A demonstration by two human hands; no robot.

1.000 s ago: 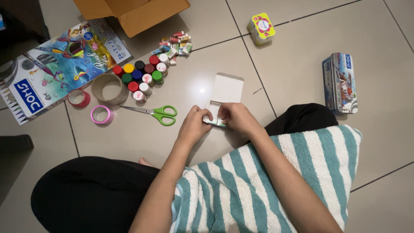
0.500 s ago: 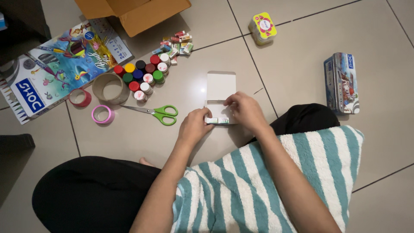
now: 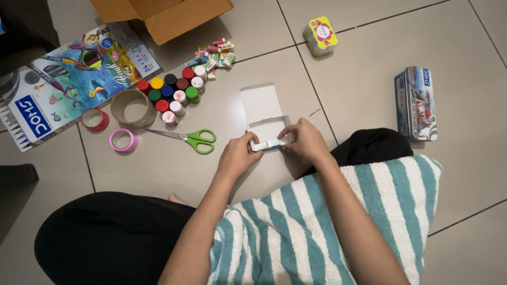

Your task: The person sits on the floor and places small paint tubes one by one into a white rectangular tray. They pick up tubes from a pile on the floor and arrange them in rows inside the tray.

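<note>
Bare forearms; black trousers (image 3: pixel 105 237); teal-white striped fluffy cloth (image 3: pixel 296 232) over lap.

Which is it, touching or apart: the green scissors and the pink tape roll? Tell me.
Apart. The head view shows bare floor tile between the green scissors and the pink tape roll.

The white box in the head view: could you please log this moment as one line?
left hand: holds white box | right hand: holds box | lid flap: open | scissors: on floor, left of hands

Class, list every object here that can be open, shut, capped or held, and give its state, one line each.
Small white card box: lid flap open, held by left hand and right hand.
Green-handled scissors: shut.
Brown cardboard carton: open.
Rectangular printed tin: shut.
Small paint pots: capped.
</note>
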